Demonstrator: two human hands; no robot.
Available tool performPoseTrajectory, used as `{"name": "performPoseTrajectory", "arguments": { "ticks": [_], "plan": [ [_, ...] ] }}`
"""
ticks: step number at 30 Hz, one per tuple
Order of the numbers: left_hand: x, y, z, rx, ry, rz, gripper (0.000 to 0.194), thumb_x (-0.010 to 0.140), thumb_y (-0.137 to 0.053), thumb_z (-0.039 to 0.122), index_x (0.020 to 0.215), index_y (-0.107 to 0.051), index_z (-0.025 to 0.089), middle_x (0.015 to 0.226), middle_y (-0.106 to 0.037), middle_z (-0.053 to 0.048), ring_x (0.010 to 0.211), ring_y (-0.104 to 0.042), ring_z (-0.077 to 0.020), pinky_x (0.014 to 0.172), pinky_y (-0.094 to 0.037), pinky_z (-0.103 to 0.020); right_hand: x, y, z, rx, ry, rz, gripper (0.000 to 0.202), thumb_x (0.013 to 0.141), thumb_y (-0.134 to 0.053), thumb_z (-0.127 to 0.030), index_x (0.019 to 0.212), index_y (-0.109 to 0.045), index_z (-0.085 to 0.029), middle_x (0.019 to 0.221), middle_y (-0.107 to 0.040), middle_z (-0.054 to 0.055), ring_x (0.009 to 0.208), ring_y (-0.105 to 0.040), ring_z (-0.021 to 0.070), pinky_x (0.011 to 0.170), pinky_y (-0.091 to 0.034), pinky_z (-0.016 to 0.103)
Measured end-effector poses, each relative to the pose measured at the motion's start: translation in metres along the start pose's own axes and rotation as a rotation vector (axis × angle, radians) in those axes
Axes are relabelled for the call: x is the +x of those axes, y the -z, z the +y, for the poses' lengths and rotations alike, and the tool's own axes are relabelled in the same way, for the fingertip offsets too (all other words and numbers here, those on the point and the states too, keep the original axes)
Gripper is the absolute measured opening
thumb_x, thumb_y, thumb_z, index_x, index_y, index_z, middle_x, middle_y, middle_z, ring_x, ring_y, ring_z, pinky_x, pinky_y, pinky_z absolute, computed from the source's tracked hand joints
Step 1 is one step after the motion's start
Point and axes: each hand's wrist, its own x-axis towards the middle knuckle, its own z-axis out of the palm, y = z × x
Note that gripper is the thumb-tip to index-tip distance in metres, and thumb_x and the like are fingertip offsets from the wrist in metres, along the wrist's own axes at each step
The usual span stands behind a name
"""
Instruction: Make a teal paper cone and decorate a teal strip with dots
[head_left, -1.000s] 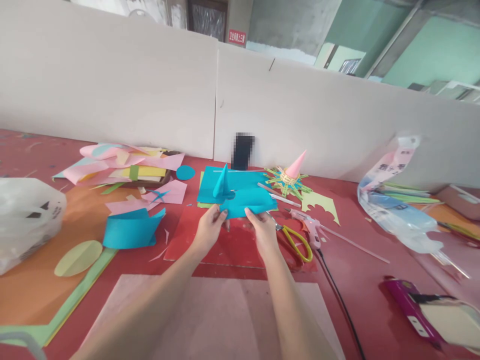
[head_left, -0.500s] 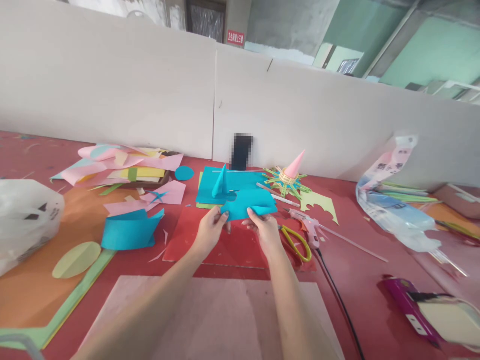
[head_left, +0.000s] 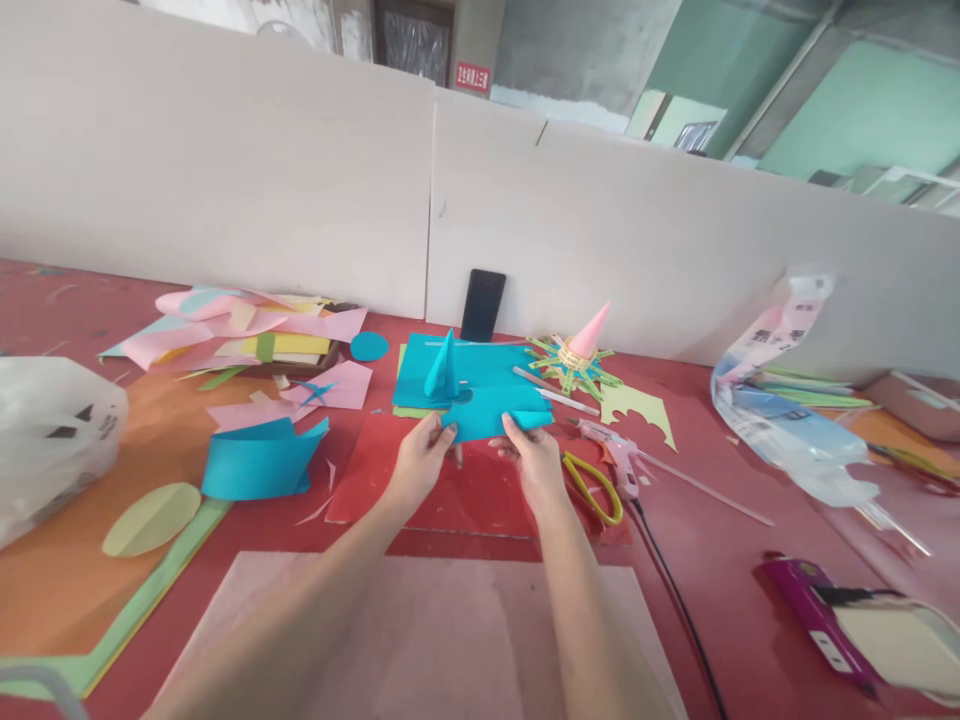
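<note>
A piece of blue paper (head_left: 487, 412) is held up between my two hands, just above a red board (head_left: 450, 490). My left hand (head_left: 424, 455) pinches its left corner between thumb and fingers. At the right part of the same paper, my right hand (head_left: 529, 450) grips the near edge, where a strip is folded over. Behind it stands a blue paper cone (head_left: 442, 368), near a stack of blue sheets (head_left: 480, 357). Yellow-handled scissors (head_left: 594, 488) lie just right of my right hand, partly hidden by it.
A pink glue gun (head_left: 616, 455) with a black cable lies at right. Beyond it sits a pink cone on a woven base (head_left: 585, 350). A curled blue paper (head_left: 259, 462), paper scraps (head_left: 255, 330) and a plastic bag (head_left: 56, 440) are at left. A purple power strip (head_left: 817, 620) is front right.
My right thumb has shifted slightly to the right along the blue paper's near edge. My left hand keeps its place.
</note>
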Motion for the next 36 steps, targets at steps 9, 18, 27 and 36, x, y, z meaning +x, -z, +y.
{"name": "performPoseTrajectory", "arguments": {
  "ticks": [9, 18, 27, 36],
  "plan": [
    [0.001, -0.001, -0.001, -0.049, 0.025, -0.033, 0.018, 0.081, -0.049, 0.034, 0.073, -0.044, 0.019, 0.046, -0.053, 0.006, 0.044, -0.053, -0.0108, 0.053, -0.045, -0.026, 0.002, 0.003, 0.001, 0.025, 0.021, 0.045, 0.031, 0.061, -0.072, -0.039, 0.072, -0.060, -0.014, 0.053, -0.063, 0.001, 0.049, -0.064, 0.0151, 0.042, -0.048, 0.020],
    [-0.002, -0.005, 0.009, -0.046, 0.097, -0.033, 0.022, 0.076, -0.054, 0.038, 0.078, -0.050, 0.017, 0.055, -0.063, 0.002, 0.051, -0.061, -0.0154, 0.058, -0.051, -0.030, 0.004, 0.004, 0.004, -0.096, 0.052, 0.093, 0.033, 0.061, -0.070, -0.045, 0.067, -0.060, -0.014, 0.045, -0.062, 0.000, 0.042, -0.060, 0.0140, 0.042, -0.048, 0.021],
    [-0.001, -0.003, 0.009, 0.077, 0.170, -0.015, 0.027, 0.074, -0.056, 0.040, 0.067, -0.063, 0.015, 0.064, -0.070, -0.004, 0.061, -0.067, -0.0206, 0.067, -0.054, -0.032, -0.002, -0.009, 0.008, -0.148, 0.127, -0.033, 0.029, 0.065, -0.067, -0.045, 0.068, -0.058, -0.017, 0.046, -0.062, -0.002, 0.041, -0.060, 0.0173, 0.042, -0.048, 0.026],
    [-0.003, -0.002, 0.009, -0.002, 0.193, -0.068, 0.028, 0.073, -0.058, 0.040, 0.067, -0.064, 0.013, 0.063, -0.070, -0.005, 0.058, -0.066, -0.0197, 0.065, -0.054, -0.032, -0.005, -0.008, 0.006, -0.067, 0.092, -0.114, 0.027, 0.067, -0.067, -0.042, 0.071, -0.057, -0.017, 0.046, -0.060, -0.002, 0.039, -0.056, 0.0126, 0.040, -0.043, 0.021]
  ]
}}
